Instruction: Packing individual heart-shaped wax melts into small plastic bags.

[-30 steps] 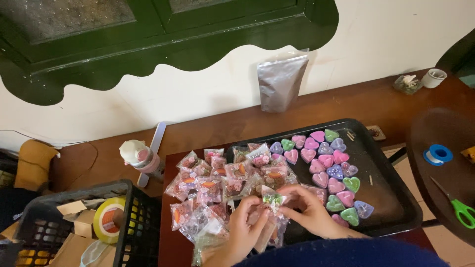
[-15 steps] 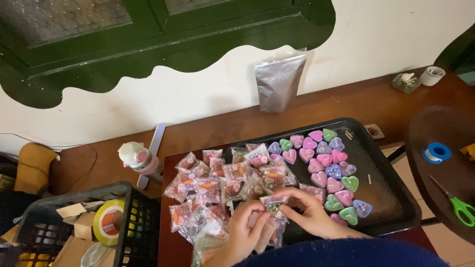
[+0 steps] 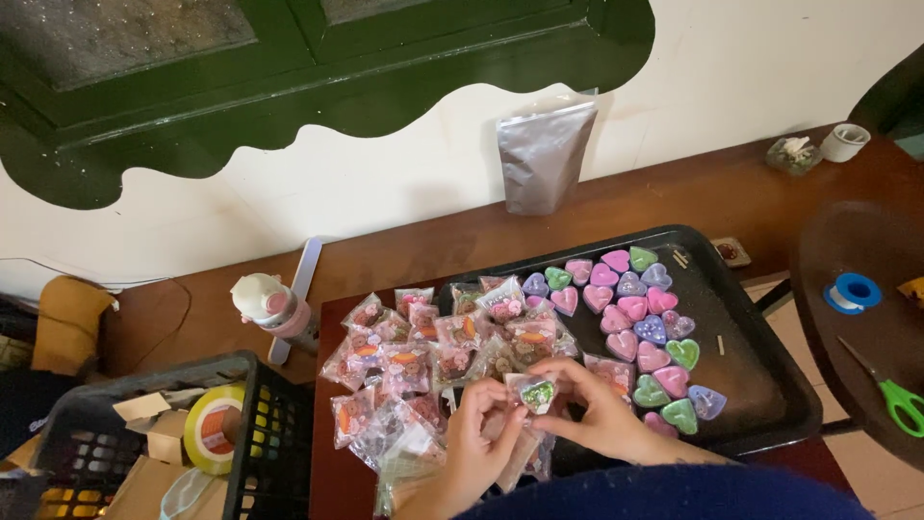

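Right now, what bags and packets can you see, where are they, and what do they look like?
Silver pouch: stands against the white wall, tall, shiny grey.
Small clear packets: piled on the tray's left side, pink and orange pictures inside.
Held packet: pinched between the left hand and right hand, clear, green heart inside.
Cardboard boxes: in the black crate, plain brown.

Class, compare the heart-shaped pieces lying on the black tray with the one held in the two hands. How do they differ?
The tray hearts lie bare in loose rows on the black tray; the held heart sits inside a small clear packet. The tray hearts are pink, purple and green; the held heart is green. Left hand and right hand pinch it. All share the heart shape.
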